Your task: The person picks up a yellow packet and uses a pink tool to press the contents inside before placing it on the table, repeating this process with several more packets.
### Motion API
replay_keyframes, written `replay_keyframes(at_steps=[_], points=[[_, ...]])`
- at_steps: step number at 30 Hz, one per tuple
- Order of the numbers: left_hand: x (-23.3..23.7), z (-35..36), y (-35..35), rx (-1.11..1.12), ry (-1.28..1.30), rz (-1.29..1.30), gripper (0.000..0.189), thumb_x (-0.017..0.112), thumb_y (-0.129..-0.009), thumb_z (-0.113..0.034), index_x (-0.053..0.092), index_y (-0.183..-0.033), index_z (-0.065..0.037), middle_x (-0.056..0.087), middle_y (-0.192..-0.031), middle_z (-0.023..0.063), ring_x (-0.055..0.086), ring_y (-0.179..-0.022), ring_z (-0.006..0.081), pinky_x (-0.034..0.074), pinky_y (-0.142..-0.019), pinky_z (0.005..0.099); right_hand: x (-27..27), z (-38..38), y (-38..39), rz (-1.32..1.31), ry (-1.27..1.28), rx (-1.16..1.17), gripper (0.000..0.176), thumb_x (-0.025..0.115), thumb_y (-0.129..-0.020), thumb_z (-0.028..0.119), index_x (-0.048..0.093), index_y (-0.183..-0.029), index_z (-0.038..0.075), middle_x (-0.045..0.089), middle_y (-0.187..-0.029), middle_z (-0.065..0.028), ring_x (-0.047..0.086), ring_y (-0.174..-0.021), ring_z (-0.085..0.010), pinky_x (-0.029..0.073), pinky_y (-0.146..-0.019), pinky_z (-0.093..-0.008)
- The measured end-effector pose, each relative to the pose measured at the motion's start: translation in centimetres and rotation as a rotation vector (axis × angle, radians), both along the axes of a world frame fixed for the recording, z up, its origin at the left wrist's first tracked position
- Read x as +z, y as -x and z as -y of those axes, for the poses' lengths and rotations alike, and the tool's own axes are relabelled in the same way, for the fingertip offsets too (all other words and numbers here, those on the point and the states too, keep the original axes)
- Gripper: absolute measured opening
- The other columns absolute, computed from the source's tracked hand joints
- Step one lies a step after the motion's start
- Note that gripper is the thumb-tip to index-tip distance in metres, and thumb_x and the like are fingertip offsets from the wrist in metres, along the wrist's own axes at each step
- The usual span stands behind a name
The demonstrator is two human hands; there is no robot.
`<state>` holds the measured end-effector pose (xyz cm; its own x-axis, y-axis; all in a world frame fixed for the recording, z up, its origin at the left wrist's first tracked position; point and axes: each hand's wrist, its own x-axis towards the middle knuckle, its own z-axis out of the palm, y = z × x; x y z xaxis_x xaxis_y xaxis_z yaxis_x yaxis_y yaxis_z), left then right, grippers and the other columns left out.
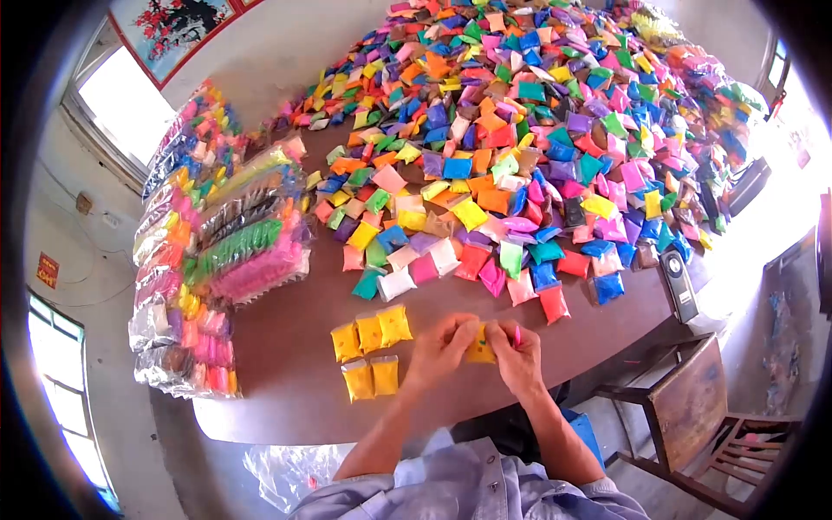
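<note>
Between my two hands is a small yellow packet in clear plastic. My left hand pinches its left side, and my right hand grips its right side. A slim pink object sticks up from the fingers of my right hand; its kind is too small to tell. Left of my hands, several similar yellow packets lie in two short rows on the brown table.
A huge heap of small colourful packets covers the table's far side. Large clear bags of packets are stacked at the left. A dark device sits by the right edge, near a wooden chair. Clear plastic lies below the front edge.
</note>
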<state>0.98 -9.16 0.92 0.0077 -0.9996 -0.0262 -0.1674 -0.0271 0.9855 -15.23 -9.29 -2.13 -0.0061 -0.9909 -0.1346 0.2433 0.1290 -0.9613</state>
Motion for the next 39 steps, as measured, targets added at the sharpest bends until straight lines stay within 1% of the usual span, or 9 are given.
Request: replay_keyframes(at_steps=[4, 12, 17, 20, 22, 28, 31, 36, 39], points=[[-1.0, -1.6, 1.1, 0.052, -0.025, 0.092, 0.028, 0.069, -0.105, -0.027, 0.074, -0.103, 0.001, 0.066, -0.072, 0.0042, 0.059, -0.067, 0.0084, 0.049, -0.060, 0.0282, 0.1, -2.8, 0.6, -0.097, 0.041, 0.011, 0.027, 0.067, -0.106, 0.021, 0.071, -0.088, 0.001, 0.057, -0.076, 0.0067, 0.049, -0.068, -0.0019, 0.040, -0.059, -0.0226], [-2.3, -3.8, 2.5, 0.159, 0.033, 0.100, 0.027, 0.071, -0.103, -0.026, 0.075, -0.103, 0.001, 0.073, -0.082, 0.0084, 0.064, -0.074, 0.0098, 0.053, -0.067, 0.0296, -0.2, -5.9, 1.7, -0.225, 0.020, 0.121, 0.028, 0.068, -0.104, 0.019, 0.068, -0.121, -0.004, 0.067, -0.092, -0.0005, 0.060, -0.079, -0.0059, 0.049, -0.069, -0.0228], [-4.1, -4.1, 2.3, 0.130, 0.049, 0.010, 0.025, 0.072, -0.103, -0.023, 0.074, -0.109, 0.000, 0.073, -0.080, 0.0083, 0.065, -0.073, 0.0093, 0.054, -0.066, 0.0291, -0.6, -6.0, 2.9, -0.176, -0.059, 0.115, 0.031, 0.071, -0.100, 0.016, 0.068, -0.123, -0.005, 0.072, -0.097, -0.0052, 0.065, -0.082, -0.0120, 0.054, -0.076, -0.0287], [-4.6, -4.2, 2.1, 0.125, 0.095, 0.097, 0.019, 0.073, -0.101, -0.020, 0.074, -0.110, -0.003, 0.074, -0.080, 0.0096, 0.070, -0.071, 0.0138, 0.056, -0.065, 0.0312, -1.2, -5.8, 3.1, -0.388, 0.050, 0.123, 0.032, 0.072, -0.099, 0.014, 0.067, -0.125, -0.004, 0.073, -0.097, -0.0073, 0.067, -0.083, -0.0144, 0.056, -0.077, -0.0295], [-4.6, -4.3, 1.6, 0.167, 0.397, 0.541, 0.014, 0.074, -0.099, -0.017, 0.074, -0.106, -0.005, 0.075, -0.082, 0.0119, 0.074, -0.071, 0.0215, 0.058, -0.064, 0.0344, -1.1, -5.8, 3.0, -0.537, 0.133, 0.112, 0.032, 0.071, -0.100, 0.013, 0.066, -0.126, -0.004, 0.073, -0.096, -0.0064, 0.067, -0.083, -0.0139, 0.056, -0.077, -0.0280], [-2.2, -5.6, 0.4, 0.162, 0.269, 0.454, 0.016, 0.077, -0.095, -0.015, 0.075, -0.108, -0.006, 0.078, -0.091, 0.0146, 0.079, -0.080, 0.0266, 0.061, -0.071, 0.0369, -0.3, -6.2, 3.3, -0.856, 0.466, -0.351, 0.020, 0.069, -0.102, 0.014, 0.069, -0.115, -0.002, 0.069, -0.090, -0.0042, 0.066, -0.081, -0.0142, 0.054, -0.075, -0.0276], [-0.5, -6.9, 1.6, 0.118, 0.328, 0.421, 0.018, 0.078, -0.096, -0.018, 0.074, -0.107, -0.005, 0.076, -0.087, 0.0138, 0.077, -0.073, 0.0250, 0.060, -0.065, 0.0372, -0.6, -6.5, 4.8, -0.189, 0.023, -0.234, 0.033, 0.054, -0.112, 0.032, 0.068, -0.109, 0.003, 0.069, -0.100, -0.0011, 0.060, -0.083, -0.0051, 0.046, -0.065, -0.0235], [1.5, -8.4, 6.0, -0.078, 0.336, 0.293, 0.020, 0.078, -0.094, -0.016, 0.074, -0.111, -0.004, 0.076, -0.096, 0.0162, 0.077, -0.083, 0.0309, 0.061, -0.073, 0.0389, 1.3, -7.0, 3.3, -0.014, 0.075, -0.197, 0.049, 0.040, -0.116, 0.044, 0.069, -0.118, 0.004, 0.069, -0.105, -0.0034, 0.063, -0.084, -0.0087, 0.051, -0.074, -0.0252], [2.4, -8.5, 6.8, -0.149, 0.376, 0.257, 0.021, 0.076, -0.094, -0.013, 0.073, -0.114, -0.004, 0.076, -0.100, 0.0175, 0.075, -0.089, 0.0353, 0.060, -0.078, 0.0402, 1.9, -7.9, 2.6, 0.087, 0.141, -0.081, 0.046, 0.040, -0.117, 0.040, 0.066, -0.128, 0.004, 0.066, -0.120, -0.0055, 0.061, -0.107, -0.0132, 0.050, -0.094, -0.0289]])
